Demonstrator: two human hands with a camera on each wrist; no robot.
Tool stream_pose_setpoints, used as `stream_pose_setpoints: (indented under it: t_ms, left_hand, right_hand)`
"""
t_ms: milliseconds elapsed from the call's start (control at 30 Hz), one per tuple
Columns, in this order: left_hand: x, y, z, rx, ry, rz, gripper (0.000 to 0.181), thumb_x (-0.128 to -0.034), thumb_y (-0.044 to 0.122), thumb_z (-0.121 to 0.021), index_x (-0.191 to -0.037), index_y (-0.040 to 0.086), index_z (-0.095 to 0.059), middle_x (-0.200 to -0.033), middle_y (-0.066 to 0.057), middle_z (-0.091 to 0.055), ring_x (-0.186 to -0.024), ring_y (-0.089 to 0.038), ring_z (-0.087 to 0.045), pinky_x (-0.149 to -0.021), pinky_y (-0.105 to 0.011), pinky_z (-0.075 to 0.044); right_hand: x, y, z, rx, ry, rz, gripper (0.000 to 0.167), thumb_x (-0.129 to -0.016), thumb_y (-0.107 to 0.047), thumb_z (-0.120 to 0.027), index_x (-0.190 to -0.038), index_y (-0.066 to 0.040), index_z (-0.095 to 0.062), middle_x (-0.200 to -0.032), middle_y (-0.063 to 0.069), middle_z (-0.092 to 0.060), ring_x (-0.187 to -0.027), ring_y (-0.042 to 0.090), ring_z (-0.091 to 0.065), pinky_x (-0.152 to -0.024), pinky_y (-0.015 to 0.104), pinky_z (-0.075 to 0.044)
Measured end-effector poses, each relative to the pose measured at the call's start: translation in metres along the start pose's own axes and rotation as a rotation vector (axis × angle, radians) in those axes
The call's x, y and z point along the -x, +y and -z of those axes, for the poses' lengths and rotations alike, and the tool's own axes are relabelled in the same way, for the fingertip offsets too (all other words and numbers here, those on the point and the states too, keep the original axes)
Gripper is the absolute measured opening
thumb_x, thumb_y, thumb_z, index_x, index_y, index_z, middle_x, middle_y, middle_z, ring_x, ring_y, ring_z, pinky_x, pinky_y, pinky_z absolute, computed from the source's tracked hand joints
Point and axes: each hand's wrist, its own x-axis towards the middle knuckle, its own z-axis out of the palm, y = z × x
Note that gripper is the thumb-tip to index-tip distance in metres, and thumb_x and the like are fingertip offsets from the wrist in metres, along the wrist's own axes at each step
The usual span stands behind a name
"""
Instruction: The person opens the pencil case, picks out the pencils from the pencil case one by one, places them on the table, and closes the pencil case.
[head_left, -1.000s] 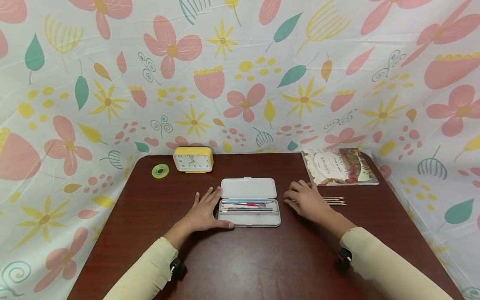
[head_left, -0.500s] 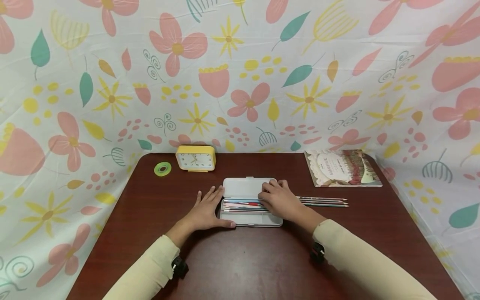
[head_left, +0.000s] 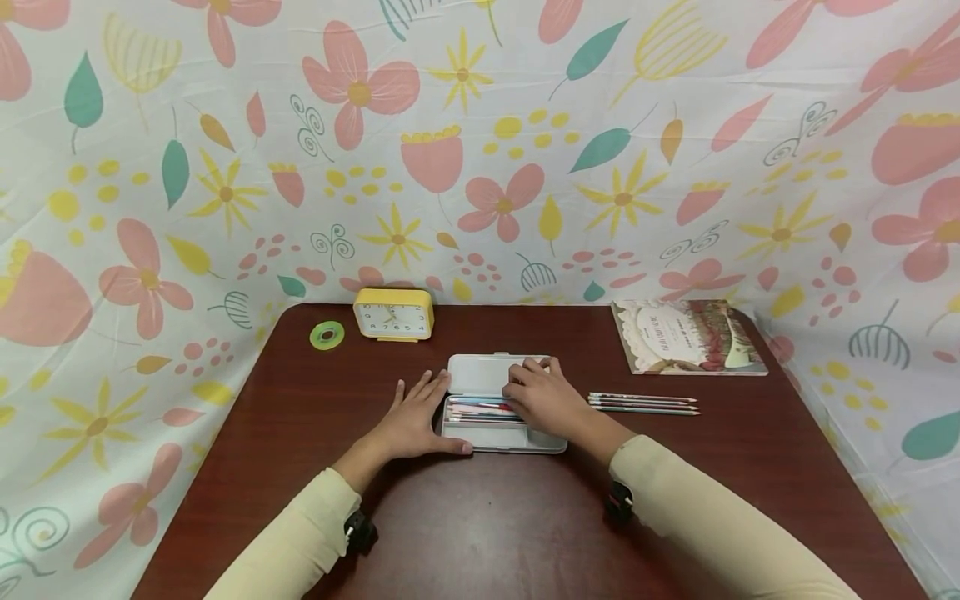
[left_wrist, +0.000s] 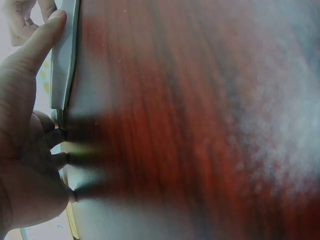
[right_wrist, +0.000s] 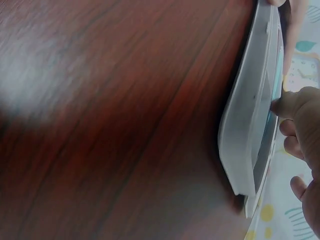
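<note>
A white pencil case (head_left: 495, 437) lies with its lid (head_left: 480, 373) folded back on the brown table. Several pencils (head_left: 480, 412) fill its rear compartment, a light-blue one (right_wrist: 278, 80) among them. Spread out at the case's left end, my left hand (head_left: 408, 425) rests with its thumb on the front edge and its other fingers straight. Over the right half of the case, my right hand (head_left: 551, 402) has curled fingers. Its thumb and fingers pinch the light-blue pencil in the compartment; the fingertips are partly hidden. Three pencils (head_left: 645, 404) lie side by side to the right of the case.
A yellow alarm clock (head_left: 393, 315) stands at the back left, beside a green roll of tape (head_left: 327, 335). A booklet (head_left: 688, 337) lies at the back right. A flowered cloth (head_left: 495, 167) hangs behind the table (head_left: 480, 533).
My right hand has moved left from the loose pencils to the pencil case and reached into its rear compartment. The left hand keeps its place on the case. The head view has shifted slightly.
</note>
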Motion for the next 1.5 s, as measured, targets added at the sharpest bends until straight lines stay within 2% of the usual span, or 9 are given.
stream_pose_setpoints:
  t_ms: [233, 433, 633, 967, 1133, 1267, 1400, 1500]
  left_hand:
    - [0.0, 0.0, -0.001, -0.007, 0.001, 0.001, 0.134, -0.0846, 0.082, -0.079, -0.179, 0.012, -0.014, -0.187, -0.008, -0.016, -0.176, -0.033, -0.006, -0.136, -0.072, 0.002]
    - [-0.002, 0.0, -0.002, -0.014, 0.006, 0.001, 0.134, -0.0842, 0.082, -0.079, -0.179, 0.012, -0.015, -0.187, -0.008, -0.017, -0.176, -0.033, -0.006, -0.137, -0.072, 0.001]
    - [-0.002, 0.0, -0.003, -0.008, 0.012, -0.004, 0.134, -0.0841, 0.082, -0.079, -0.179, 0.011, -0.015, -0.187, -0.008, -0.018, -0.176, -0.033, -0.006, -0.136, -0.073, 0.001]
    - [-0.002, 0.0, -0.002, -0.009, 0.009, -0.001, 0.135, -0.0842, 0.082, -0.079, -0.179, 0.012, -0.014, -0.187, -0.007, -0.016, -0.176, -0.032, -0.005, -0.136, -0.072, 0.002]
    - [-0.002, -0.001, -0.002, -0.013, 0.006, 0.003, 0.135, -0.0843, 0.082, -0.079, -0.179, 0.012, -0.013, -0.187, -0.006, -0.016, -0.176, -0.032, -0.005, -0.137, -0.072, 0.002]
    - [-0.002, -0.001, -0.003, -0.011, 0.006, 0.0, 0.135, -0.0844, 0.082, -0.079, -0.179, 0.012, -0.013, -0.187, -0.007, -0.016, -0.176, -0.032, -0.005, -0.136, -0.072, 0.001]
    - [-0.001, -0.002, -0.001, 0.005, 0.009, -0.007, 0.136, -0.0838, 0.082, -0.079, -0.179, 0.011, -0.013, -0.187, -0.008, -0.017, -0.176, -0.033, -0.006, -0.136, -0.072, 0.002]
    - [0.0, -0.004, -0.003, 0.03, 0.023, -0.025, 0.137, -0.0829, 0.087, -0.075, -0.178, 0.008, -0.015, -0.187, -0.011, -0.018, -0.176, -0.036, -0.007, -0.135, -0.074, 0.002]
  right_hand:
    - [-0.006, -0.011, -0.002, -0.001, -0.034, -0.01, 0.007, -0.105, -0.032, -0.079, -0.108, -0.027, -0.08, -0.105, -0.006, -0.065, -0.099, 0.017, -0.054, -0.098, 0.057, -0.051]
    - [-0.014, -0.019, -0.003, -0.031, -0.038, -0.016, 0.008, -0.109, -0.028, -0.073, -0.106, -0.024, -0.078, -0.103, -0.005, -0.063, -0.097, 0.017, -0.054, -0.098, 0.058, -0.052]
    - [-0.016, -0.027, -0.002, -0.07, -0.096, -0.053, 0.01, -0.11, -0.025, -0.07, -0.107, -0.022, -0.079, -0.103, -0.005, -0.063, -0.097, 0.017, -0.055, -0.101, 0.06, -0.05]
    - [-0.02, -0.035, 0.004, -0.161, -0.118, -0.127, 0.01, -0.109, -0.022, -0.072, -0.111, -0.017, -0.08, -0.105, 0.001, -0.064, -0.093, 0.021, -0.054, -0.088, 0.06, -0.049]
    - [-0.021, -0.034, 0.004, -0.216, -0.117, -0.125, 0.01, -0.106, -0.018, -0.073, -0.113, -0.014, -0.08, -0.105, 0.002, -0.064, -0.091, 0.02, -0.051, -0.083, 0.06, -0.047]
    - [-0.021, -0.033, 0.005, -0.224, -0.136, -0.12, 0.014, -0.106, -0.023, -0.075, -0.115, -0.013, -0.079, -0.106, 0.003, -0.065, -0.092, 0.021, -0.052, -0.083, 0.06, -0.046]
    - [-0.02, -0.033, 0.01, -0.222, -0.176, -0.119, 0.019, -0.106, -0.028, -0.076, -0.119, -0.015, -0.08, -0.108, 0.002, -0.068, -0.095, 0.022, -0.057, -0.084, 0.055, -0.045]
    - [-0.018, -0.032, 0.011, -0.237, -0.197, -0.107, 0.014, -0.105, -0.029, -0.078, -0.115, -0.019, -0.081, -0.107, -0.001, -0.069, -0.096, 0.02, -0.061, -0.083, 0.053, -0.045]
